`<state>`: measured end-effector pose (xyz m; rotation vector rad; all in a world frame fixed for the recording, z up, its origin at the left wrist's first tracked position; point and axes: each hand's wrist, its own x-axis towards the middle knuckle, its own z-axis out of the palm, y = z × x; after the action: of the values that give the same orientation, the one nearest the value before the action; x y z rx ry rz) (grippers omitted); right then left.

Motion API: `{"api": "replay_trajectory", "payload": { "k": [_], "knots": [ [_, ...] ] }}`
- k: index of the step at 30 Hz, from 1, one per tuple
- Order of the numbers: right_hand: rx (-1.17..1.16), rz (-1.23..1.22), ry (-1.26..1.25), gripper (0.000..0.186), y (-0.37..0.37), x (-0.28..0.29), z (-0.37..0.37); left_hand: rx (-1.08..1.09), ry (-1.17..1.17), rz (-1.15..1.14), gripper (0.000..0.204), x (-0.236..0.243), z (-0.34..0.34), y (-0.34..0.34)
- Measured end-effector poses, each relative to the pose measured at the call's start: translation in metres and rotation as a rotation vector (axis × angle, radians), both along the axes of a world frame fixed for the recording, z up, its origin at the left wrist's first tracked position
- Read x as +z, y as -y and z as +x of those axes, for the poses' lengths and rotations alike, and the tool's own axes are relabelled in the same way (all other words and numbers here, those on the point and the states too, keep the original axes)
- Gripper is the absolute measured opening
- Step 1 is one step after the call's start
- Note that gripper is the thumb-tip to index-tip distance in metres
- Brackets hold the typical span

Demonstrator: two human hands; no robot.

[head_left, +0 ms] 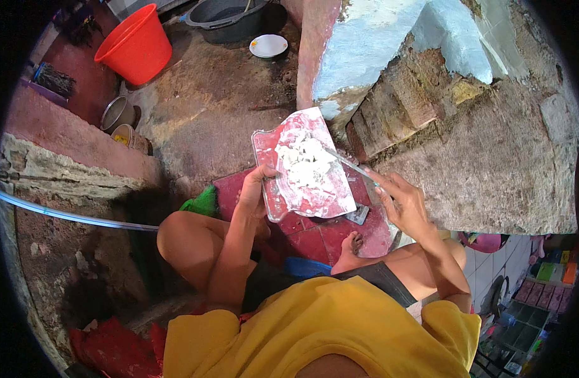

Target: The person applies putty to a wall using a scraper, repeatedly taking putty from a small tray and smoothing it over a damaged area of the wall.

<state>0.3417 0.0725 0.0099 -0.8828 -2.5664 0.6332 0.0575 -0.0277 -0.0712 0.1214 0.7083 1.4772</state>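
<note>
Far left: red bucket [138, 47] on the floor [204, 107], green bag [202, 203] by the person's left knee. Left forearm [231, 258] comes up from below, near vertical, elbow low beside the thigh. Left hand [255, 189] closed on the left edge of the board [264, 146], thumb on the top face; the other fingers mostly hidden, can't tell how they spread beneath.

Board is held tilted between the two hands, above the red tiles [308, 242]. Clumpy white material [305, 160] heaped mid-board, thinner smear around it, red showing at the left margin. Narrow metal blade [349, 162] comes in from the right, tip touching the heap.

Right hand [404, 203] closed round the blade's near end, index finger laid along it; hand just off the board's right edge. Right forearm [445, 264] angles up and leftward over the right leg. Small grey packet [358, 214] below, near the board's lower right corner.
</note>
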Motion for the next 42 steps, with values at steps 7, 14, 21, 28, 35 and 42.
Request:
{"api": "replay_trajectory", "payload": {
  "k": [7,14,21,28,35,42],
  "knots": [
    [0.100,0.331,0.014,0.061,-0.002,-0.013,0.007,0.024,0.228,0.207,0.054,-0.002,-0.005,-0.002],
    [0.183,0.425,0.309,0.060,0.000,0.028,0.012,0.067,-0.083,-0.029,0.052,0.007,-0.008,-0.004],
    [0.316,0.443,0.503,0.054,0.004,0.065,0.016,0.036,-0.315,-0.227,0.041,-0.012,-0.009,-0.009],
    [-0.118,-0.836,-0.067,0.034,-0.024,0.071,0.034,0.197,-0.188,-0.156,0.043,-0.023,-0.015,-0.012],
    [-0.128,-1.353,-0.688,0.041,-0.021,0.016,0.005,0.317,-0.119,-0.021,0.050,-0.016,-0.021,-0.011],
    [-0.141,0.429,-0.446,0.042,-0.057,0.024,-0.046,0.405,0.050,0.107,0.048,-0.013,-0.038,0.002]
  ]
}}
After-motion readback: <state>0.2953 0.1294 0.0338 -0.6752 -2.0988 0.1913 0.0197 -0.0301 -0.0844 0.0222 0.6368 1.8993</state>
